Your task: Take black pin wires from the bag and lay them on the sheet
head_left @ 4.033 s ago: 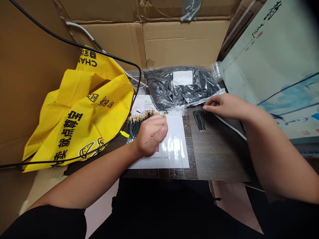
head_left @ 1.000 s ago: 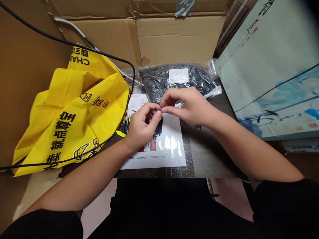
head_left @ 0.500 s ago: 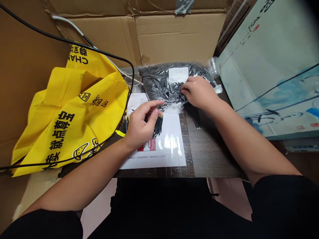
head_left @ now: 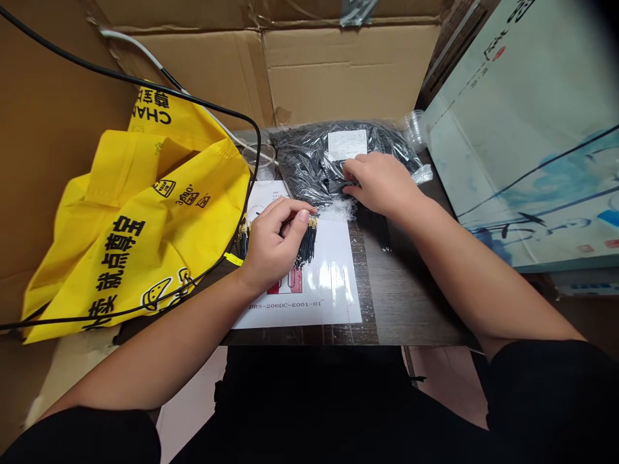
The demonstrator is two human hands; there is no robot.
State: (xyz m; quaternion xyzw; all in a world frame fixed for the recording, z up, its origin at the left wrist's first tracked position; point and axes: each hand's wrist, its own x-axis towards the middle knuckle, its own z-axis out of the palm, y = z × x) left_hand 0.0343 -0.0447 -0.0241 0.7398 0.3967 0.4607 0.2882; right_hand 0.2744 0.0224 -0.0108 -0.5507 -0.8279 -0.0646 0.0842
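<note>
Head view: left hand (head_left: 271, 248) near the centre of the frame, over a row of gold-tipped pins (head_left: 306, 246) on white paper (head_left: 333, 303); thumb and forefinger tips close together, cannot tell whether clamped on anything. Right hand (head_left: 384, 187) right of centre, in front of the clear bag (head_left: 305, 175), thumb and fingers apart; contact unclear. Below it, more dark pins (head_left: 385, 240) on the table (head_left: 420, 290). At frame left, yellow sack (head_left: 193, 171).

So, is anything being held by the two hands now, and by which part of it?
It cannot be told for the left hand: its curled fingers hide anything between them. The right hand, parted at the plastic bag, shows no clear hold.
</note>
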